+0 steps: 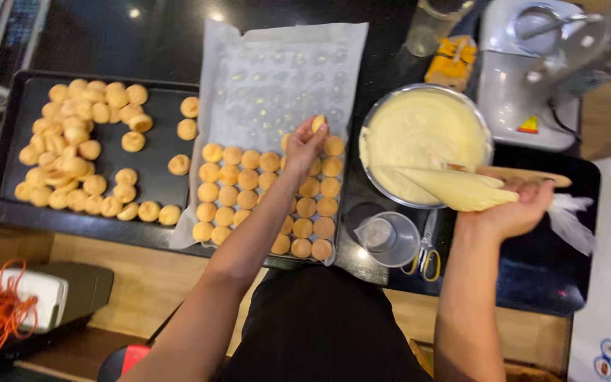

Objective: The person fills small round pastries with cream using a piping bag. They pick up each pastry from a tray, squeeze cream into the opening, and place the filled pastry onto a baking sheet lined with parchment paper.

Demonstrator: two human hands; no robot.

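My left hand (304,144) pinches one small golden pastry puff (317,124) just above the rows of puffs (249,185) on a sheet of baking paper (277,78). My right hand (514,206) grips a cream-filled piping bag (454,187), its tip pointing left over a metal bowl of pale yellow cream (419,134). A wooden handle (532,175) rests across the bowl's right rim. On the left, a black tray (157,152) carries a heap of several more puffs (79,155).
A small metal cup (390,238) and yellow-handled scissors (426,258) lie in front of the bowl. A stand mixer (532,64) and a clear jar (433,25) stand at the back right. A white box with orange cord (15,304) sits low left. A wooden counter edge (143,276) runs below.
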